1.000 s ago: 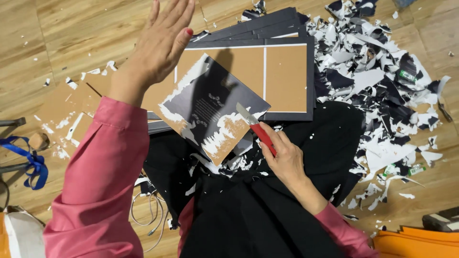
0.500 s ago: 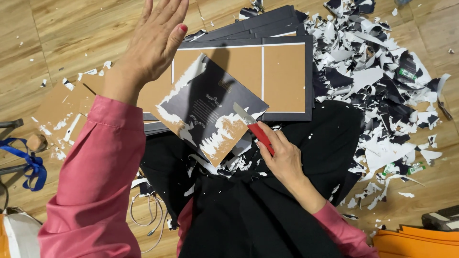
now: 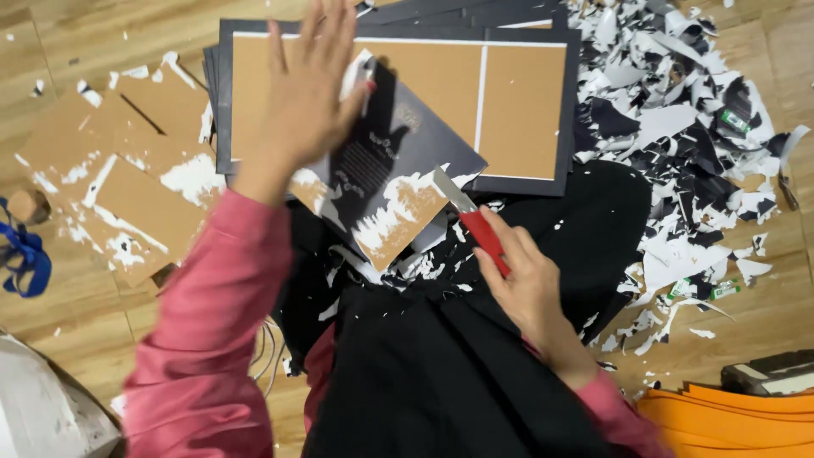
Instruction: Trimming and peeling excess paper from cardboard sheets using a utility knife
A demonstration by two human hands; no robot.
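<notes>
My left hand (image 3: 305, 102) lies flat, fingers spread, on the upper left of a dark printed cardboard panel (image 3: 386, 170) whose lower part is scraped down to brown board. In my right hand (image 3: 526, 280) is a red-handled scraper knife (image 3: 475, 220); its metal blade touches the panel's right edge. The panel rests over my lap, on black cloth (image 3: 458, 373). Under it lies a stack of dark-bordered brown boards (image 3: 517, 102).
Torn black and white paper scraps (image 3: 687, 127) are heaped at the right. Stripped brown cardboard pieces (image 3: 119, 187) lie at the left on the wooden floor (image 3: 68, 51). A blue strap (image 3: 25, 259) is at the far left, orange sheets (image 3: 729, 420) at the lower right.
My left hand has come down from above the boards onto the panel. The view has shifted downward. My right hand still keeps the scraper at the panel's edge.
</notes>
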